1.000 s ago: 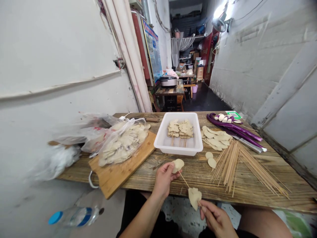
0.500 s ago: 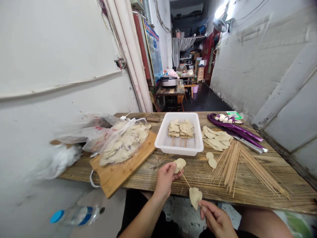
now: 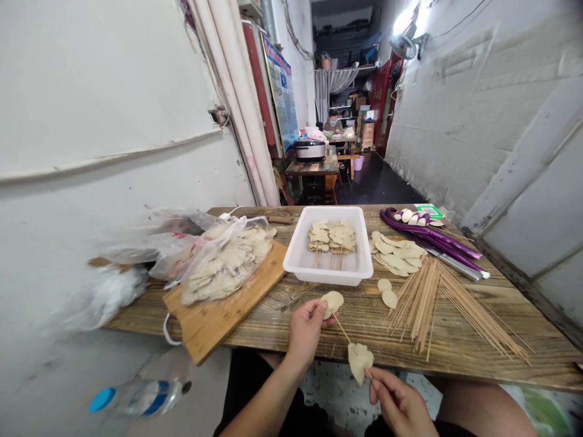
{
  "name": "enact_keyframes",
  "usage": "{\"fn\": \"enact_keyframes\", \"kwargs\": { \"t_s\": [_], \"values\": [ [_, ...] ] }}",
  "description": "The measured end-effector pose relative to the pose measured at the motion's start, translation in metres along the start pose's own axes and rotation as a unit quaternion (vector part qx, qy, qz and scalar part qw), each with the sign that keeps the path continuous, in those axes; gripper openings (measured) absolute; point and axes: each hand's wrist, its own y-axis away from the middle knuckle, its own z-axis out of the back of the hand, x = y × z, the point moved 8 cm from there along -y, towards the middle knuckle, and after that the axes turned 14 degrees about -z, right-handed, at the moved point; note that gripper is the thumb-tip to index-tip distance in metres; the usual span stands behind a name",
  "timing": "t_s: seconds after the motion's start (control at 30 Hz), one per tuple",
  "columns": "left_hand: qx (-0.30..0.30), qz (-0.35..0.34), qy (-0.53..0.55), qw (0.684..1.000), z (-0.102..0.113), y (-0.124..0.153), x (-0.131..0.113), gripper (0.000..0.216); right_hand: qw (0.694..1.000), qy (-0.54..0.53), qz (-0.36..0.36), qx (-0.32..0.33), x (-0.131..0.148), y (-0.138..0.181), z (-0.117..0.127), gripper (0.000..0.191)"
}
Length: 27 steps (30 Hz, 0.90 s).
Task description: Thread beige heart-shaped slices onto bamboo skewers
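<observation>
My left hand pinches a pale round slice at the tip of a thin bamboo skewer. My right hand grips the skewer's lower end, just below a bunch of slices threaded on it. Both hands hover over the near edge of the wooden table. A white tub with finished skewers stands just beyond them. Two loose slices lie to its right, beside a spread of bare skewers.
A wooden cutting board at left carries a plastic bag of slices. More slices, purple eggplants and a knife lie at right. A water bottle sits low left. A person sits far down the corridor.
Almost nothing has shifted; my left hand keeps the slice at the skewer tip, nudged slightly right, and my right hand holds the skewer in the same spot.
</observation>
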Motion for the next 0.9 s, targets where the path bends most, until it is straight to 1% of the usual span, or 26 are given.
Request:
{"fn": "enact_keyframes", "kwargs": {
  "t_s": [0.2,0.37,0.6,0.67,0.73,0.83,0.9],
  "values": [
    [0.02,-0.007,-0.01,1.0,-0.004,0.0,-0.002,0.033,0.998,0.028,0.035,-0.033,0.008,-0.001,0.0,0.038],
    [0.032,0.002,-0.004,0.999,-0.01,0.008,-0.002,0.033,0.991,0.038,0.088,-0.088,0.025,0.001,0.002,0.035],
    [0.042,0.011,-0.018,0.999,-0.019,0.024,0.014,0.031,0.976,0.068,0.158,-0.134,0.038,0.004,0.002,0.027],
    [0.041,0.022,-0.012,0.999,-0.022,0.029,0.02,0.032,0.973,0.07,0.167,-0.141,0.041,0.004,0.003,0.026],
    [0.052,0.041,0.014,0.998,-0.027,0.032,0.022,0.034,0.972,0.07,0.169,-0.148,0.043,0.003,0.004,0.026],
    [0.086,0.063,0.053,0.993,-0.035,0.032,0.019,0.037,0.972,0.07,0.166,-0.154,0.044,0.001,0.007,0.025],
    [0.1,0.068,0.056,0.991,-0.036,0.028,0.016,0.041,0.973,0.07,0.161,-0.148,0.044,-0.001,0.006,0.026]
  ]
}}
